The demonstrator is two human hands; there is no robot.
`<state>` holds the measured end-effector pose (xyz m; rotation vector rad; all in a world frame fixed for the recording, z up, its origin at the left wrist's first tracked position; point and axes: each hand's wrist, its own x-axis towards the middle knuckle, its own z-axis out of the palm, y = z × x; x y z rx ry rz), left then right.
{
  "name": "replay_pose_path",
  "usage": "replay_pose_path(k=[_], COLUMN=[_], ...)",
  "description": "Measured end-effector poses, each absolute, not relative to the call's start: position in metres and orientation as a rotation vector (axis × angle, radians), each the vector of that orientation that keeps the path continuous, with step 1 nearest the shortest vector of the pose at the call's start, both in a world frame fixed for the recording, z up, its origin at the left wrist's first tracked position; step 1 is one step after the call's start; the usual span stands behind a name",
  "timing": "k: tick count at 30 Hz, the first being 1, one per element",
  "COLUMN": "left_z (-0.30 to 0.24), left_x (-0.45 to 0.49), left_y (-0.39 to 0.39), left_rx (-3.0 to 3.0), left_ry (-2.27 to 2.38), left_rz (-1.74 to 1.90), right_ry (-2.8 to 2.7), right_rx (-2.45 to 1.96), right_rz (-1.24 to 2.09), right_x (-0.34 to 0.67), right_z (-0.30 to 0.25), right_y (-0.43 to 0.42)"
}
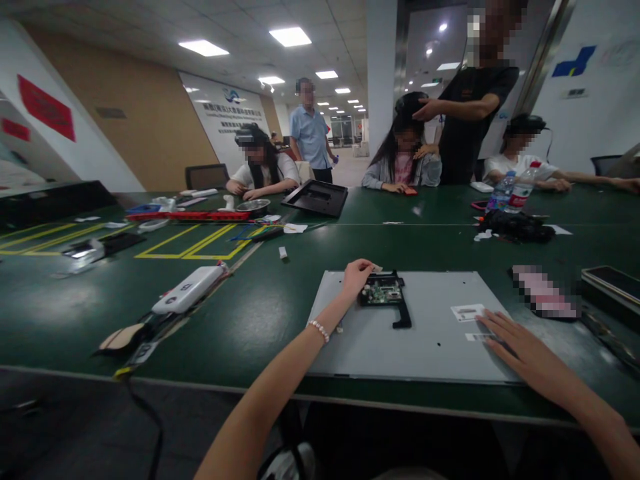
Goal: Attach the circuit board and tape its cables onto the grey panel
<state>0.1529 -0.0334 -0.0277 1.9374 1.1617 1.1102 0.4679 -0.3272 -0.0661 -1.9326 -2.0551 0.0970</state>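
Green covers the long desk that we see from the head view, under ceiling lights in an open office hall. Right before us a grey panel lies flat on it, near the front edge. Toward the panel's far edge sits a small circuit board, with a black bracket running round it and down its right side.

Our left hand is at the board's left edge, fingers curled down against it. We cannot tell whether its grip is clamped on the board or only touching it. A bead bracelet circles that wrist.

Our right hand lies flat on the panel's right part, grip apart and fingers spread, with its fingertips by two white labels.

Left of the panel, well apart, lies a white device. Across the desk other people sit and stand, with a black tray and two bottles near them.
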Motion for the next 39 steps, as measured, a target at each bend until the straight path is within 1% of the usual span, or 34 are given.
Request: replay_pose_path(k=[3, 6, 10, 13, 17, 21, 25, 31, 39], left_z=[-0.023, -0.016, -0.008, -0.007, -0.01, -0.005, 0.005, 0.001, 0.001], left_x=[0.172, 0.187, 0.195, 0.196, 0.197, 0.2, 0.204, 0.215, 0.215], left_y=[-0.053, -0.072, -0.087, -0.091, -0.094, -0.099, -0.1, -0.106, -0.107], left_rx=[1.895, 1.88, 1.9, 1.92, 1.932, 1.998, 2.423, 2.895, 3.023], left_ry=[1.124, 1.118, 1.117, 1.122, 1.115, 1.072, 1.07, 0.929, 0.893], left_rz=[1.127, 1.121, 1.085, 1.061, 1.03, 0.976, 0.891, 0.522, 0.426], right_ry=[-2.046, -2.003, -2.063, -2.11, -2.106, -2.079, -2.007, -1.981, -1.93], right_rx=[-1.95, -1.922, -1.677, -1.505, -1.343, -1.247, -1.214, -1.243, -1.231], right_rz=[0.145, 0.204, 0.4, 0.542, 0.68, 0.767, 0.734, 0.72, 0.753], right_x=[0.471, 0.459, 0.429, 0.41, 0.397, 0.393, 0.395, 0.395, 0.393], right_z=[-0.058, -0.039, -0.008, 0.003, 0.002, -0.007, -0.016, -0.02, -0.023], right_y=[-0.324, -0.311, -0.277, -0.242, -0.207, -0.197, -0.2, -0.202, -0.205])
